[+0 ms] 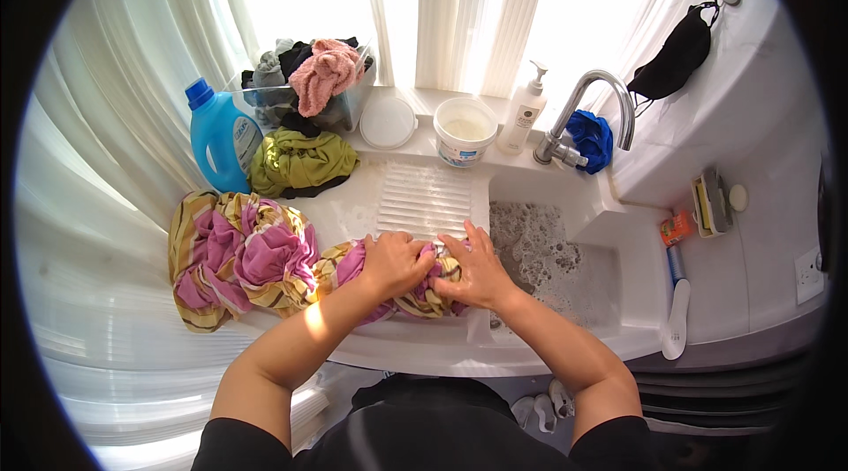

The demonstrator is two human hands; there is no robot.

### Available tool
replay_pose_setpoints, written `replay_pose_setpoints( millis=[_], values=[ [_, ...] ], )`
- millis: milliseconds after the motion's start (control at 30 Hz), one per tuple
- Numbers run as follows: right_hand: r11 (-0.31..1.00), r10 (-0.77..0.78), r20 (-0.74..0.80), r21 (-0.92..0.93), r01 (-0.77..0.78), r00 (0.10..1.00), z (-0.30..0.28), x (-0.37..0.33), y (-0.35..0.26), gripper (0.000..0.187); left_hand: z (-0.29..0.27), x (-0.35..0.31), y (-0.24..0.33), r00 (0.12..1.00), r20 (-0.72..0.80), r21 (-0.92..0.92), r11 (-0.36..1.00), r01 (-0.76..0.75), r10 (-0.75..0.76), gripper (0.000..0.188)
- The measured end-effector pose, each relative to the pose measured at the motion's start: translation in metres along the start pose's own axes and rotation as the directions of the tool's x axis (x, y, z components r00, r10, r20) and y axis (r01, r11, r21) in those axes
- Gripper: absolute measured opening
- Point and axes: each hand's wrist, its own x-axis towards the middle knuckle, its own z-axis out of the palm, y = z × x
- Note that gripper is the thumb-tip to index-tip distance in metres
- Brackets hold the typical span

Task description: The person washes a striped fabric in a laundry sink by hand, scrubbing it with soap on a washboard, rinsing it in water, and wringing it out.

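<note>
A large pink cloth with yellow-brown striped parts (pixel 250 252) lies bunched over the left side of the white laundry sink. Its narrower end stretches to the foot of the ribbed washboard (pixel 426 193). There my left hand (pixel 396 264) is closed on the fabric, knuckles up. Beside it, my right hand (pixel 478 273) rests against the same cloth, its fingers stretched and apart, close to the basin's left edge. Greyish sudsy water (pixel 539 246) stands in the basin to the right.
Behind are a blue detergent jug (pixel 231 149), green cloth (pixel 300 159), a clear bin (pixel 356 100) of clothes, a white lid (pixel 388 123), a tub (pixel 463 131), a pump bottle (pixel 521 113) and a curved faucet (pixel 609 82). A white-handled brush (pixel 677 321) lies on the right rim.
</note>
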Motion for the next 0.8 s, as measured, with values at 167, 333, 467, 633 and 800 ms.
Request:
replay_pose_setpoints(
  millis=[167, 333, 467, 633, 800],
  values=[
    [0.859, -0.483, -0.345, -0.366, 0.358, 0.805, 0.057, -0.076, 0.005, 0.086, 0.034, -0.058, 0.015, 0.776, -0.548, -0.018, 0.923, -0.384, 0.312, 0.022],
    [0.995, 0.059, -0.261, 0.095, -0.035, 0.964, 0.018, 0.052, 0.010, 0.051, 0.047, 0.055, -0.021, 0.910, -0.308, -0.170, 0.957, 0.234, -0.277, 0.033],
    [0.943, 0.330, -0.002, 0.048, -0.329, 0.944, -0.013, 0.076, -0.006, 0.069, 0.026, 0.071, -0.021, 0.936, -0.198, 0.080, 0.947, 0.312, -0.292, 0.036],
    [0.954, -0.230, -0.118, -0.226, 0.199, 0.966, 0.008, -0.043, -0.009, 0.098, 0.013, -0.037, 0.006, 0.918, -0.306, 0.044, 0.967, -0.251, 0.252, 0.053],
    [0.849, -0.525, -0.487, -0.362, 0.386, 0.698, 0.066, -0.060, 0.009, 0.075, 0.057, -0.069, 0.010, 0.729, -0.561, 0.126, 0.911, -0.392, 0.391, 0.039]
  ],
)
